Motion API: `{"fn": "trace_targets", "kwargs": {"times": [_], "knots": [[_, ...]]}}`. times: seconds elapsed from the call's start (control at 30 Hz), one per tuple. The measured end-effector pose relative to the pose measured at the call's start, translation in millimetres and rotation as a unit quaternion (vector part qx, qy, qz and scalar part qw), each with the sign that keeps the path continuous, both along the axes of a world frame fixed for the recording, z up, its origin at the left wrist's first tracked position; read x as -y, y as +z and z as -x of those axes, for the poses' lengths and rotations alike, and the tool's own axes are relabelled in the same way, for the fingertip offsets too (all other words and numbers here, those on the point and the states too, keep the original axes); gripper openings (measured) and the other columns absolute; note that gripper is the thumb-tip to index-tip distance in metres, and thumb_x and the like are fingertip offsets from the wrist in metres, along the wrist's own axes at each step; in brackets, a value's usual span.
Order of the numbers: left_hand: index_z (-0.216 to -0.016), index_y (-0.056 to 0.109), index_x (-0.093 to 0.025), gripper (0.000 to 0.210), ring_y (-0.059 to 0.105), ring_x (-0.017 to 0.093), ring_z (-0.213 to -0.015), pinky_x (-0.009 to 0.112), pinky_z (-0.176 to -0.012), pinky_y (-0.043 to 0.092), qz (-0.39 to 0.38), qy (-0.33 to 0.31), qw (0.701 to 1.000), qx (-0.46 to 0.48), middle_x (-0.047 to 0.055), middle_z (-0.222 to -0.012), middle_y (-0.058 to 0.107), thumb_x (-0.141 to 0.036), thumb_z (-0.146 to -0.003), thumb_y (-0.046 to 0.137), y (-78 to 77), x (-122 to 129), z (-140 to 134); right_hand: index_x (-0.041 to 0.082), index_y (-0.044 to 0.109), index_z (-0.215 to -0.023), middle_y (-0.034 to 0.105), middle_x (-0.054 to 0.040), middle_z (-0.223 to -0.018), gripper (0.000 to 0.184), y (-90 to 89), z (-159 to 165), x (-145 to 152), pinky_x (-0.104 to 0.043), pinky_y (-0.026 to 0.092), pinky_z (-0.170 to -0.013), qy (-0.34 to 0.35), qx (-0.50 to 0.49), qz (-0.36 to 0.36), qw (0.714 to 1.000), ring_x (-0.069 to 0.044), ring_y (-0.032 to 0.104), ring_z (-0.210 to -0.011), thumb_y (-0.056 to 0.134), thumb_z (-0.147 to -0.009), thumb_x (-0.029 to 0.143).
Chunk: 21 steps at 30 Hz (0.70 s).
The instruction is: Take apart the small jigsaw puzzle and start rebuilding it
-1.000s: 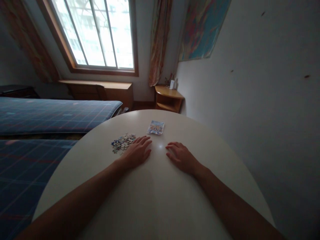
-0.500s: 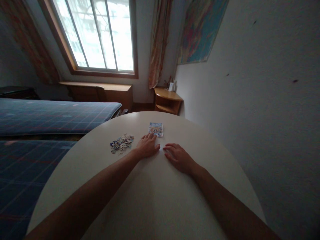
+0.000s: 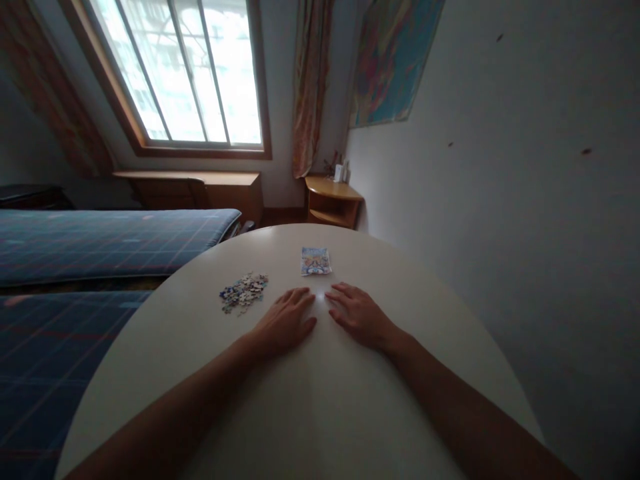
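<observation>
Both palms face down on a round white table point(image 3: 320, 400). My left hand point(image 3: 285, 320) lies with its fingers stretched and its thumb apart, holding nothing. Opposite it, my right hand point(image 3: 357, 313) rests with fingers spread, also without anything in it; a narrow gap separates the two. Just beyond the fingertips is a small picture sheet point(image 3: 315, 261), printed in blue and tan, which neither hand touches. A heap of loose jigsaw puzzle pieces point(image 3: 244, 293) lies to the left of my left hand, apart from it.
A bed with a blue plaid mattress point(image 3: 110, 243) stands left of the table. White wall point(image 3: 500, 220) runs along the right side. Behind the table are a wooden corner shelf point(image 3: 334, 188), a desk point(image 3: 225, 179) and a bright window point(image 3: 185, 73).
My left hand has come off the picture sheet and drawn back toward me, onto the table. My right hand has hardly moved. The view has shifted slightly.
</observation>
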<state>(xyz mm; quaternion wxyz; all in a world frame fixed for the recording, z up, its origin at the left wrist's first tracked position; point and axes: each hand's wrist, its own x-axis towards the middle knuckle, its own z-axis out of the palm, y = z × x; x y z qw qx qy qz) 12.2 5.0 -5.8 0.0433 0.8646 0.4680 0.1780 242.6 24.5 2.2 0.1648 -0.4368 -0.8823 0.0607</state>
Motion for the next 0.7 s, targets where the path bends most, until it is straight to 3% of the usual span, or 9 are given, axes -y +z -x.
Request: {"fn": "trace_targets", "kwargs": {"times": [0.13, 0.27, 0.7], "knots": [[-0.140, 0.049, -0.019, 0.051, 0.040, 0.029, -0.137, 0.046, -0.115, 0.033, -0.003, -0.032, 0.999, -0.016, 0.013, -0.148, 0.046, -0.037, -0.093, 0.053, 1.4, 3.2, 8.4, 0.021, 0.045, -0.147, 0.039, -0.0126, -0.155, 0.063, -0.1, 2.5, 6.0, -0.052, 0.024, -0.118, -0.023, 0.047, 0.034, 0.998, -0.030, 0.031, -0.145, 0.049, -0.093, 0.054], [-0.138, 0.051, -0.020, 0.050, 0.038, 0.030, -0.138, 0.047, -0.115, 0.033, -0.004, -0.025, 1.000, -0.005, 0.012, -0.149, 0.045, -0.036, -0.091, 0.055, 2.7, -1.6, 6.3, 0.021, 0.035, -0.152, 0.030, -0.0119, -0.160, 0.076, 1.3, 3.3, 13.4, -0.052, 0.019, -0.119, -0.021, 0.069, 0.053, 0.996, -0.031, 0.024, -0.148, 0.045, -0.091, 0.064], [-0.141, 0.049, -0.023, 0.053, 0.035, 0.030, -0.141, 0.048, -0.117, 0.030, 0.023, -0.022, 0.999, 0.007, 0.011, -0.152, 0.042, -0.039, -0.092, 0.055, 0.6, -3.1, 6.2, 0.021, 0.033, -0.153, 0.027, -0.0110, -0.161, 0.077, 3.1, 3.4, 14.1, -0.052, 0.019, -0.120, -0.024, 0.098, 0.063, 0.993, -0.031, 0.022, -0.149, 0.042, -0.092, 0.066]]}}
